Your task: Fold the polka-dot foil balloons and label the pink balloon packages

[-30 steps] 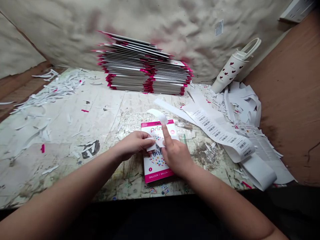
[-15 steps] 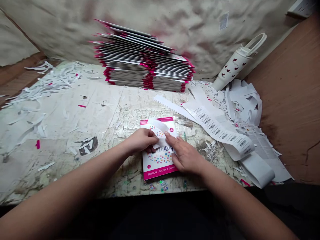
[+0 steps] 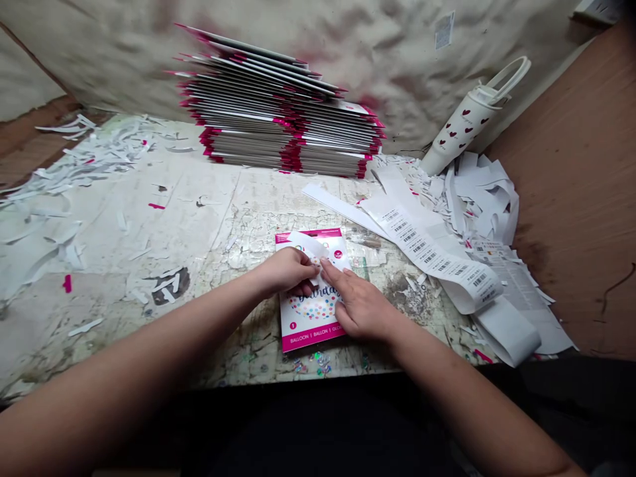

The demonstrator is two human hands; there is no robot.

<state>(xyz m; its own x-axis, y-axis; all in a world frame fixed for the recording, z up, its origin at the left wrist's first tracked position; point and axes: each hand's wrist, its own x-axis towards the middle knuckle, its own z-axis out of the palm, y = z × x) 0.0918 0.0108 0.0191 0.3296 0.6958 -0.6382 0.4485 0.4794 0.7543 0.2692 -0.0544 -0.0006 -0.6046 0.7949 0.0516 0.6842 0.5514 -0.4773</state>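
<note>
A white and pink balloon packet [image 3: 314, 339] with coloured dots and lettering lies flat near the table's front edge. Across its upper part runs a short white paper strip [image 3: 307, 244], pinched between the thumb and fingers of my left hand [image 3: 294, 270]. My right hand [image 3: 366, 306] rests on the packet's right side with its fingers stretched out. Its index fingertip touches the packet beside the strip, close to my left fingertips. Whether a label sits under that fingertip is hidden.
A tall stack of similar packets [image 3: 288, 119] stands at the back. On the right lie a strip of barcode labels [image 3: 422, 248], a heap of white paper [image 3: 487, 192] and a tilted tumbler with hearts [image 3: 460, 129]. Paper scraps [image 3: 94, 159] litter the left; glittery bits [image 3: 318, 362] lie in front.
My left fingertips have come slightly closer to my right index finger, bunching the strip between them. The whole view has shifted a little; the packet remains under my right hand.
</note>
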